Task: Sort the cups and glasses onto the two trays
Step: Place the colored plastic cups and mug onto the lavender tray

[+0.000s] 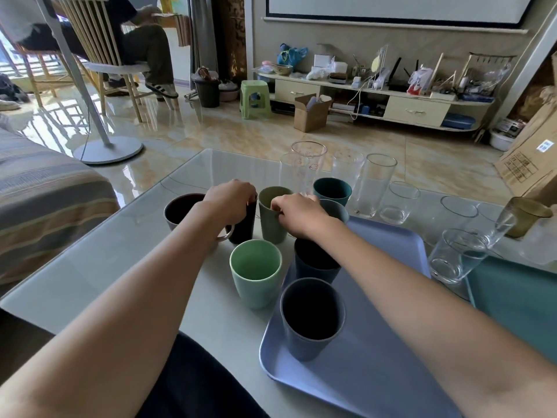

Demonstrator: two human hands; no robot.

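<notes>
Here the left hand (230, 203) grips a black cup (244, 227) while the right hand (298, 214) pinches an olive cup (271, 218) by its rim (presumably both bound for the lilac tray (391, 342)).

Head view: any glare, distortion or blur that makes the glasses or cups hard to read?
Head view: wide-angle bend at the edges; window glare on the floor and a soft sheen on the table; clear glasses look faint against the pale floor; cups, lilac tray and both hands are sharp, left, right.

Bare forearms, no sleeves, dark navy garment (193, 381) over the lap
</notes>
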